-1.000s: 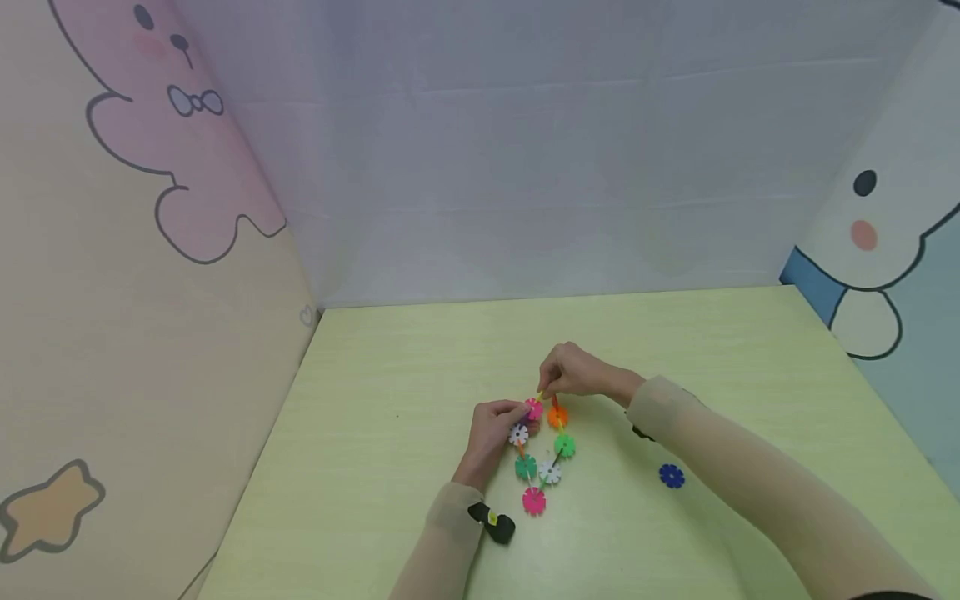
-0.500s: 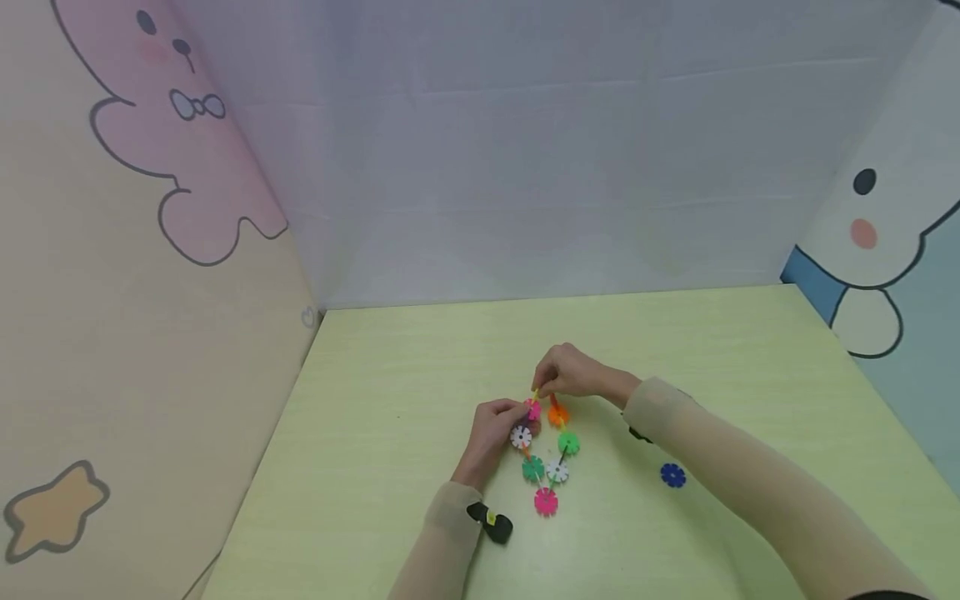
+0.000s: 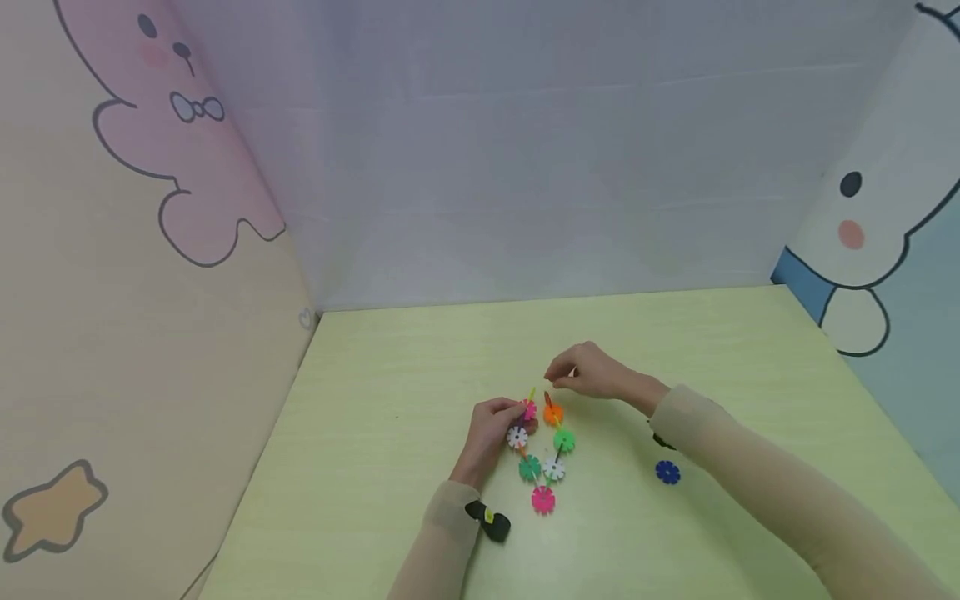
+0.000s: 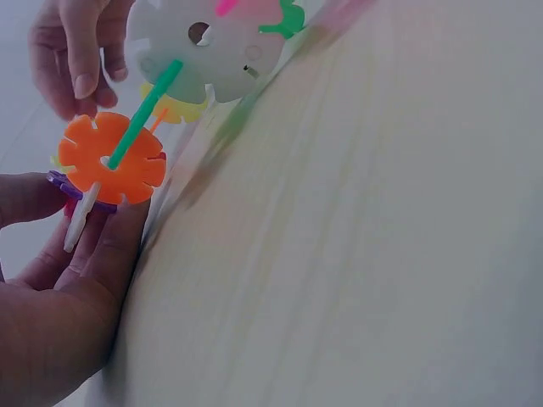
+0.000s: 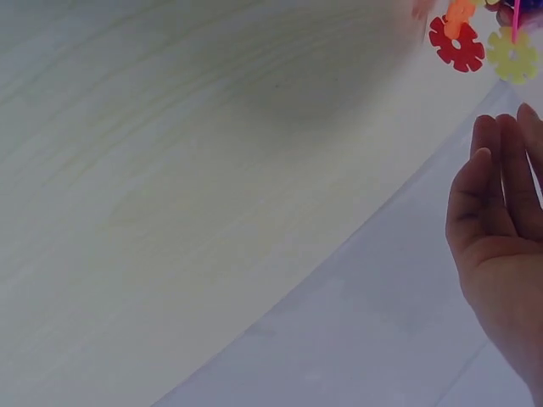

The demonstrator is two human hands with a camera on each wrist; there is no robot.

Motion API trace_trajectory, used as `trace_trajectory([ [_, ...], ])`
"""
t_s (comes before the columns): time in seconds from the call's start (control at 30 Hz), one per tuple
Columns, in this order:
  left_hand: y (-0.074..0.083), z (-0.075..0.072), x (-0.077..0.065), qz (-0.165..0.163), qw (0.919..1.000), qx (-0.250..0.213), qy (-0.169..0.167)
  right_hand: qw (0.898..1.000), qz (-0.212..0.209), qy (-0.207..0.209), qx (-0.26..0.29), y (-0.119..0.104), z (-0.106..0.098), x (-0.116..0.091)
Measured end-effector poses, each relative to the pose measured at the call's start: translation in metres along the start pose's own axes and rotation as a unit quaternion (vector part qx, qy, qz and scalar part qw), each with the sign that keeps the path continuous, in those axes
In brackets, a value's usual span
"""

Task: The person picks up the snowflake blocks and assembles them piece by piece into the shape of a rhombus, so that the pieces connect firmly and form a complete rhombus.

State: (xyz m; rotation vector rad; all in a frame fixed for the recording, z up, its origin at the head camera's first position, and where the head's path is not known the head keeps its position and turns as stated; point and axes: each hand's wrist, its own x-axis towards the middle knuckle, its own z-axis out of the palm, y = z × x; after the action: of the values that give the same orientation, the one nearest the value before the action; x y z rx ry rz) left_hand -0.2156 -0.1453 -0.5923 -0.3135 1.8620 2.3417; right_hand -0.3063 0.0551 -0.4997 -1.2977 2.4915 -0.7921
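Note:
A chain of notched plastic snowflake discs hangs in a loop from my left hand [image 3: 489, 433], whose thumb and fingers pinch it near a pink disc [image 3: 529, 409]. Below in the head view run a white disc [image 3: 517, 437], a teal disc [image 3: 529, 467], a lower pink disc [image 3: 543, 500], a green disc [image 3: 564, 440] and an orange disc [image 3: 553, 414]. In the left wrist view, a purple disc [image 4: 59, 181] sits between the fingers behind an orange disc [image 4: 89, 161]. My right hand [image 3: 592, 371] is apart from the chain, its fingers relaxed around nothing.
A loose dark blue snowflake disc [image 3: 668, 472] lies on the pale yellow table [image 3: 375, 467], beneath the right forearm. A pale curtain [image 3: 480, 167] stands behind the table, with cartoon-printed walls on both sides.
My right hand has let go of the yellow disc at the chain's top and drawn back up and to the right. The left hand keeps its hold; the loop has swung slightly.

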Motion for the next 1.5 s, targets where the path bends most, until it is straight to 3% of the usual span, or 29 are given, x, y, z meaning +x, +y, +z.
trace_trajectory([
  [0.33, -0.002, -0.001, 0.003, 0.003, 0.9997, -0.024, -0.011, 0.998, 0.046, -0.032, -0.003, 0.019, -0.009, -0.066],
  [0.67, 0.003, -0.002, -0.001, -0.002, 0.9998, -0.018, -0.005, 0.996, 0.085, -0.032, 0.009, 0.030, -0.003, -0.111],
  [0.9, 0.000, -0.003, 0.002, -0.009, 0.9998, -0.016, -0.008, 0.995, 0.096, -0.014, 0.017, 0.034, 0.007, -0.137],
  [1.17, -0.004, -0.002, 0.004, -0.004, 0.9998, -0.016, -0.015, 0.994, 0.102, -0.029, 0.019, 0.028, 0.010, -0.162],
  [1.5, -0.003, -0.001, 0.002, -0.008, 0.9997, -0.014, -0.017, 0.993, 0.111, -0.031, 0.004, 0.023, 0.013, -0.179],
])
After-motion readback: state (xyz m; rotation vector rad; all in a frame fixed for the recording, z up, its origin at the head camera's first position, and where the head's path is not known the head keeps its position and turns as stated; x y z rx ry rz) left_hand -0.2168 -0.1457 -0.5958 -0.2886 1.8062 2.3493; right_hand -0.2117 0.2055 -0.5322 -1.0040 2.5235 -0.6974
